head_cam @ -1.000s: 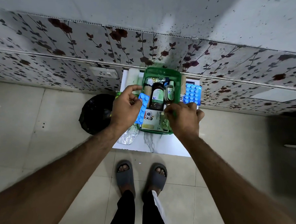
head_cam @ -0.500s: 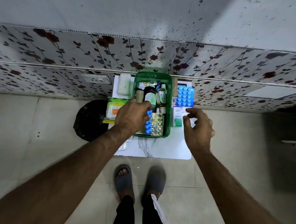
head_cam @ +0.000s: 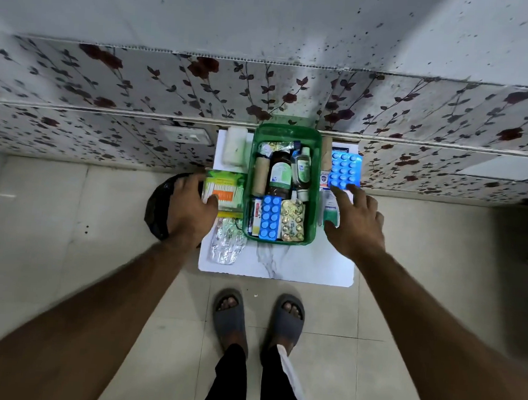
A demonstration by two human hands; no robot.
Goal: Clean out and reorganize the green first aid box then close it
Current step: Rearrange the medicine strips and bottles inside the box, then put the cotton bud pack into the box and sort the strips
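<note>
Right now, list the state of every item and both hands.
Green first aid box: open, packed.
Narrow blue blister pack: inside box.
Wide blue blister pack: outside, right.
Cotton swab pack: outside, left.
Left hand: touching swabs.
Right hand: open, reaching.

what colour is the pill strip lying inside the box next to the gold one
Blue: the pill strip in the green box, seen in the head view.

Both forearms bare to the frame's edge, no sleeves, watch or rings visible on the left hand (head_cam: 190, 212) or right hand (head_cam: 356, 226); black trousers (head_cam: 237, 385) with a white side stripe on one leg; grey open-toe slide sandals (head_cam: 231, 317), toes showing.
</note>
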